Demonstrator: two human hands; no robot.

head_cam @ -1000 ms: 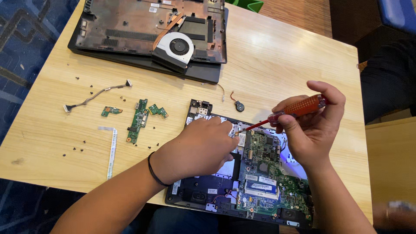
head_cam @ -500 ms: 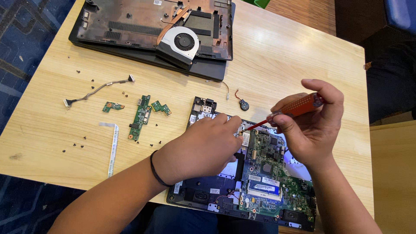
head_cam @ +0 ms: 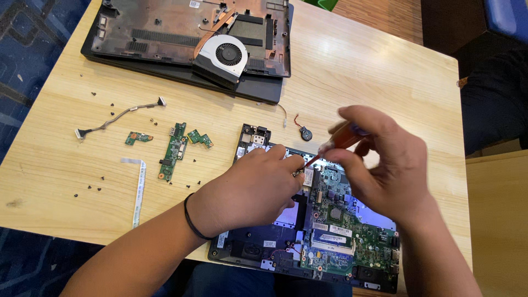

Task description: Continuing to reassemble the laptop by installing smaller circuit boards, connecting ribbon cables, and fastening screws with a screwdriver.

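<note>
An opened laptop base (head_cam: 258, 250) with a green motherboard (head_cam: 346, 220) lies at the near edge of the wooden table (head_cam: 374, 77). My left hand (head_cam: 253, 187) rests on the base, its fingertips pinched at the board's upper left corner. My right hand (head_cam: 385, 165) grips an orange-handled screwdriver (head_cam: 338, 140), blurred with motion, its tip pointing down-left to the spot beside my left fingertips. What the left fingers pinch is hidden.
A laptop bottom cover (head_cam: 181, 33) with a cooling fan (head_cam: 223, 55) on it lies at the back. Small green circuit boards (head_cam: 175, 148), a grey cable (head_cam: 118, 115), a flat white ribbon (head_cam: 138, 190), a coin cell (head_cam: 306, 132) and several loose screws are scattered on the left.
My right hand with the screwdriver has turned and dropped a little, now blurred. The left hand stays at the same spot on the board.
</note>
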